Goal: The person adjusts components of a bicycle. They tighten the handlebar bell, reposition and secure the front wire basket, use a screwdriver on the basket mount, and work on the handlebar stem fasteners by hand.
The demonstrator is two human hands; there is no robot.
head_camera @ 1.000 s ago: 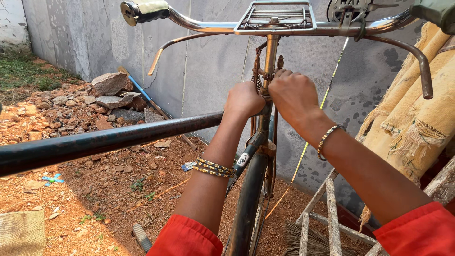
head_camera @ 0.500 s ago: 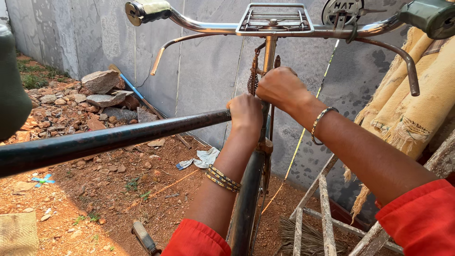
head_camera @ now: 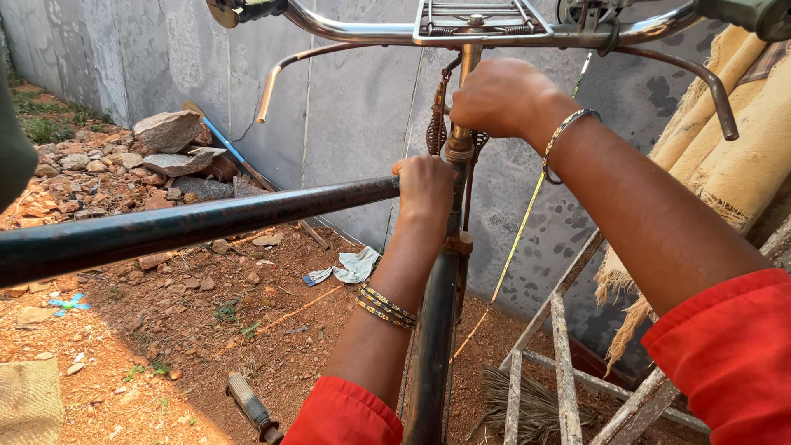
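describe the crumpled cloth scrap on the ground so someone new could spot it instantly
Start at the grey wall behind the bicycle. On the red dirt at its foot, just left of the left hand's forearm, lies the cloth scrap: pale and crumpled among brown stones.

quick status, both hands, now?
Left hand: closed around the bicycle head tube, where the dark top bar meets it.
Right hand: closed near the top of the steering stem; exactly what it holds cannot be told.
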